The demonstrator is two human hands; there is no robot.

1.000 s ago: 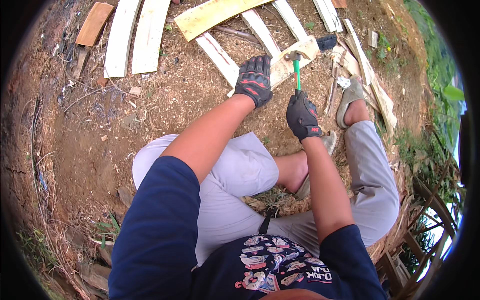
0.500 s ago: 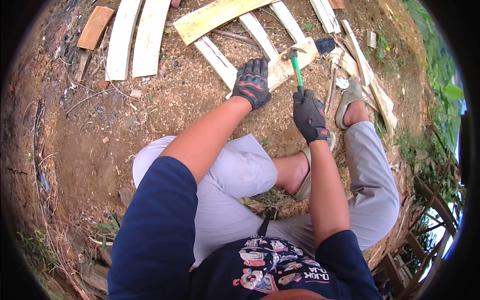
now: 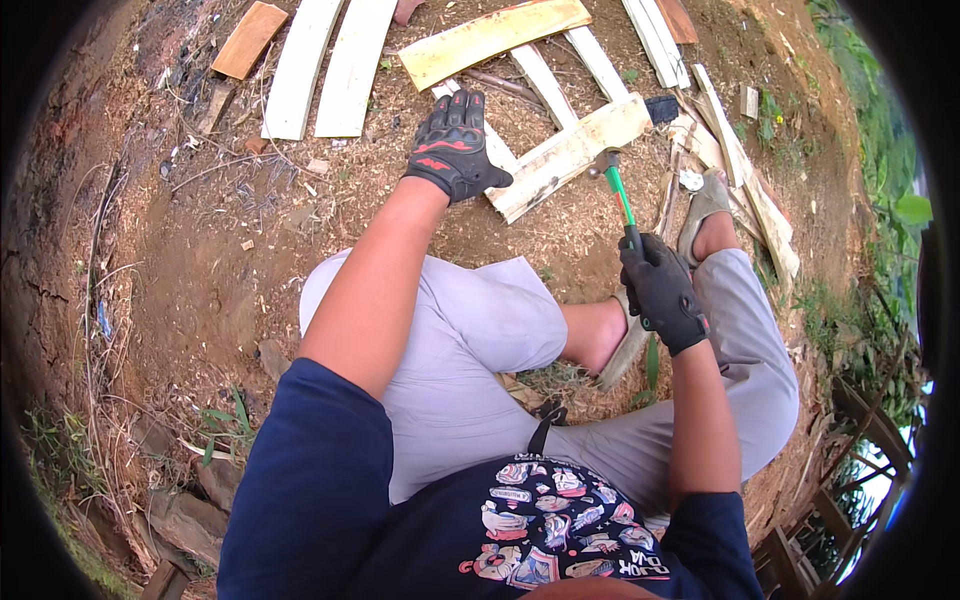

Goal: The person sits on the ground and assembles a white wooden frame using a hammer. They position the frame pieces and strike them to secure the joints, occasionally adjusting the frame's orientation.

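Observation:
My left hand [image 3: 452, 150], in a black and red work glove, stretches its fingers out over a pale wooden slat [image 3: 502, 152] and holds nothing. It lies just left of the near plank's end. My right hand [image 3: 664, 292], gloved too, is wrapped round the handle of a claw hammer [image 3: 620, 198] with a green shaft. The hammer's head is by the near edge of a rough, pale plank [image 3: 577, 152]; whether they touch I cannot tell. This plank slants across the near ends of the slats, and a yellowish plank [image 3: 496, 40] crosses their far part.
Two long white boards [image 3: 356, 72] and a short brown board [image 3: 250, 40] lie at the far left. A black block [image 3: 661, 109] sits by the plank's right end. More boards [image 3: 735, 150] lie beside my right foot [image 3: 708, 212]. Wood chips litter the dirt.
My left hand has moved left, away from the plank's near end. My right hand has drawn the hammer back toward me and to the right; its head no longer overlaps the plank's middle.

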